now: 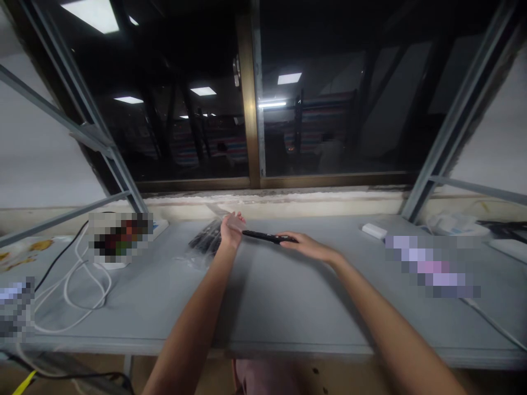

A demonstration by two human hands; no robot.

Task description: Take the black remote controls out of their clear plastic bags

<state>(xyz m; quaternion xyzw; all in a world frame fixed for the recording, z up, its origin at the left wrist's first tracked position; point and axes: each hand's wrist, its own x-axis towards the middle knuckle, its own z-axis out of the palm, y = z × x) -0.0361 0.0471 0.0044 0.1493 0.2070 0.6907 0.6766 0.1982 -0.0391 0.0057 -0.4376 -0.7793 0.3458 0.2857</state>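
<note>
My left hand (230, 229) is stretched far across the grey table (263, 296), its fingers closed round a clear plastic sleeve (224, 213). My right hand (303, 244) grips one end of a long thin black object (263, 236); its other end reaches the left hand. Just left of the left hand lies a heap of similar black pieces in clear plastic (203, 241).
White cables (82, 285) and a power strip (158, 225) lie at the left. A small white box (374, 230) and a white bundle (450, 224) sit at the right. A dark window (255, 109) and slanted metal frame bars (457, 109) stand behind the table.
</note>
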